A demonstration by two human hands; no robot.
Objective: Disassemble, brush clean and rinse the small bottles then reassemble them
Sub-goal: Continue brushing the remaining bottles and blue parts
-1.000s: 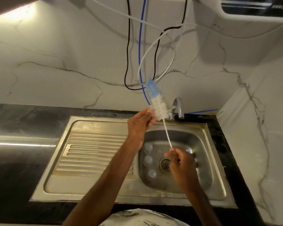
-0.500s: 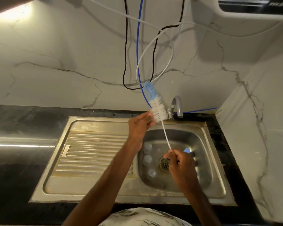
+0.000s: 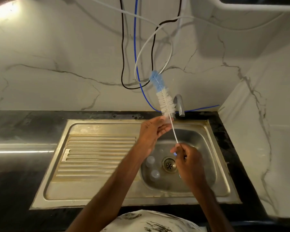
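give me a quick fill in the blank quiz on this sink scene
1. The brush has white bristles and a ____ tip.
2. The right hand holds its thin handle while the left hand touches the ____ bristles.
3. Small bottles lie in the sink, ____ of the drain.
Missing words: blue; white; left.

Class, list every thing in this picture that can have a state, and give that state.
bottle brush: held tilted above the sink, bristles up.
right hand: pinches the brush's wire handle.
left hand: fingertips at the bristles' base; grip unclear.
tap: no water seen running.
drain: unplugged.
small bottles: loose in the sink, left of the drain.
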